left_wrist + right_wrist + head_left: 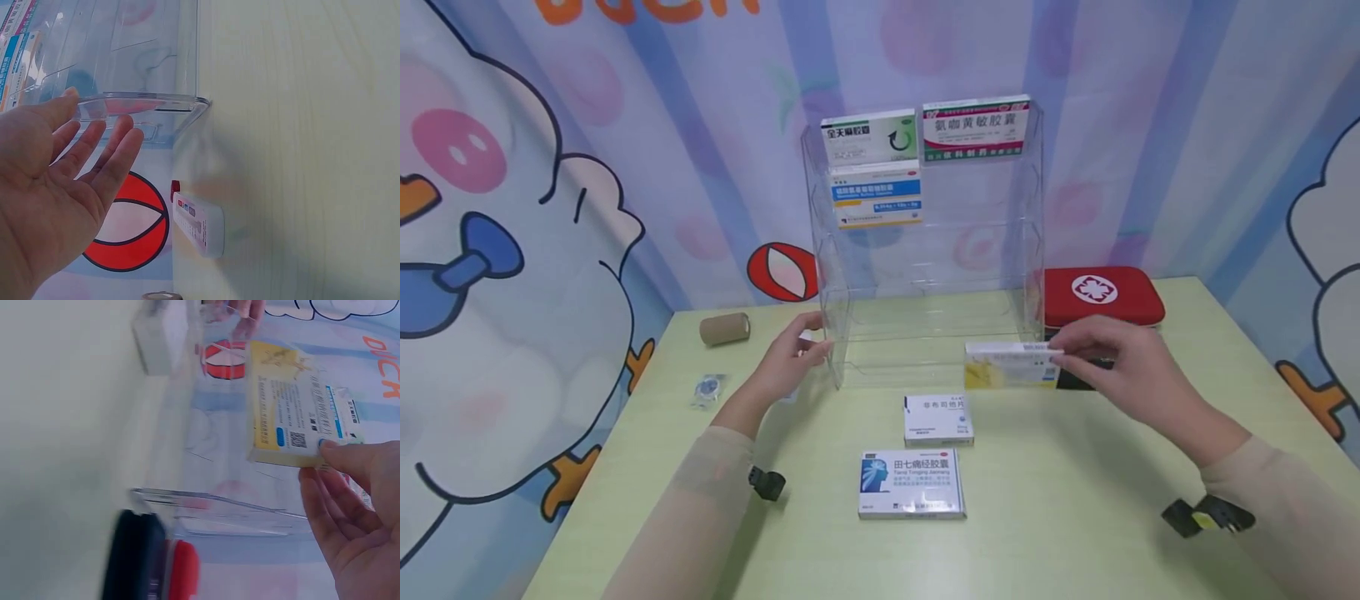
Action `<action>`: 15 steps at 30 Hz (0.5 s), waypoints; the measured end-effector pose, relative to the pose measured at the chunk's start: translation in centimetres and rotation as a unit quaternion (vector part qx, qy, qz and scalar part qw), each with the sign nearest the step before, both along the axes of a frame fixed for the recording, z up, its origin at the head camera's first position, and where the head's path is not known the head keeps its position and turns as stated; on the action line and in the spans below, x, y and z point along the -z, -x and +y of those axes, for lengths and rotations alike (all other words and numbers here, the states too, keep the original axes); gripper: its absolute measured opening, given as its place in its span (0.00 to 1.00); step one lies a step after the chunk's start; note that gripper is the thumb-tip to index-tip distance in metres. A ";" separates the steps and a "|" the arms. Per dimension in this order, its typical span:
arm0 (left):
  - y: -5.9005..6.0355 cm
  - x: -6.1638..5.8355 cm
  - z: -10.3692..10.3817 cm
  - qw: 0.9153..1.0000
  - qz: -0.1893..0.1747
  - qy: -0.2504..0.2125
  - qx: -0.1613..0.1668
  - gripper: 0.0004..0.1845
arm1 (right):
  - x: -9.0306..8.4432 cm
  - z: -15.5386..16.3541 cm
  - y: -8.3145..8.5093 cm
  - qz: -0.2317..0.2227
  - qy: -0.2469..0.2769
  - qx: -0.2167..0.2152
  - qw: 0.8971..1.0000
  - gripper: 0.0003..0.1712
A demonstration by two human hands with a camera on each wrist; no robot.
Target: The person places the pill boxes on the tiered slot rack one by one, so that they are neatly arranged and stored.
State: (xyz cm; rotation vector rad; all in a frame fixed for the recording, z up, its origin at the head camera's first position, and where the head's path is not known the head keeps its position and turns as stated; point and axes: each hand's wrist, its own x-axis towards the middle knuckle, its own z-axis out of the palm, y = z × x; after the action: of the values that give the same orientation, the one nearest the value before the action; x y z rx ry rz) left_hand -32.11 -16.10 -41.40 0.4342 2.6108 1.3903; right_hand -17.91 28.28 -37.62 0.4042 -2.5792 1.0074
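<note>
My right hand (1123,367) pinches a white-and-yellow medicine box (284,406) by one end, thumb on its printed face and fingers at its edge. In the head view the box (1011,367) overlaps the lower right front of a clear tiered display rack (917,325). At the rack's lower left side my left hand (790,354) holds the side wall, thumb at the front edge and fingers outside it. Upper tiers bear a green-and-white box (868,142), a pink-and-green box (976,133) and a blue-and-white box (876,196).
Two medicine boxes, a small white one (937,418) and a larger blue-and-white one (912,483), lie before the rack. A red case (1105,293) stands right of it. On the left are a brown roll (724,328), a small packet (707,389) and a red-capped white bottle (200,225).
</note>
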 end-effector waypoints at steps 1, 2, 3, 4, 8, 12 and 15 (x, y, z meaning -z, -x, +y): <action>0.0 0.0 0.0 1.000 0.001 -0.002 0.002 0.29 | -0.8 -0.1 0.6 0.007 0.007 0.007 1.000 0.14; 0.0 0.0 0.0 1.000 0.004 -0.001 0.005 0.30 | -1.7 -0.2 1.3 0.013 0.014 0.014 1.000 0.13; 0.1 0.1 0.0 1.000 0.005 -0.001 0.005 0.29 | -2.6 -0.3 2.0 0.018 0.019 0.022 0.999 0.12; 0.1 0.1 0.0 1.000 0.006 0.000 0.005 0.29 | -3.5 -0.4 2.7 0.022 0.024 0.030 0.999 0.12; 0.2 0.2 0.1 1.000 0.004 0.007 -0.001 0.30 | -7.3 -0.7 5.5 0.055 0.040 0.050 0.996 0.13; 0.0 0.0 0.3 1.000 0.001 0.007 -0.003 0.30 | -10.5 -1.1 8.2 0.087 0.068 0.073 0.991 0.17; 0.0 -0.1 0.3 1.000 0.002 0.007 -0.003 0.30 | -12.1 -1.5 10.1 0.108 0.085 0.091 0.986 0.17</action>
State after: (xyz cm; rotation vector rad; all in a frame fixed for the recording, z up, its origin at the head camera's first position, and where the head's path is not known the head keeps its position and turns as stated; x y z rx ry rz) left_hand -32.10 -15.84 -41.34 0.4286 2.6264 1.3723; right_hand -28.04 26.75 -25.48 0.2141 -2.2695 1.0462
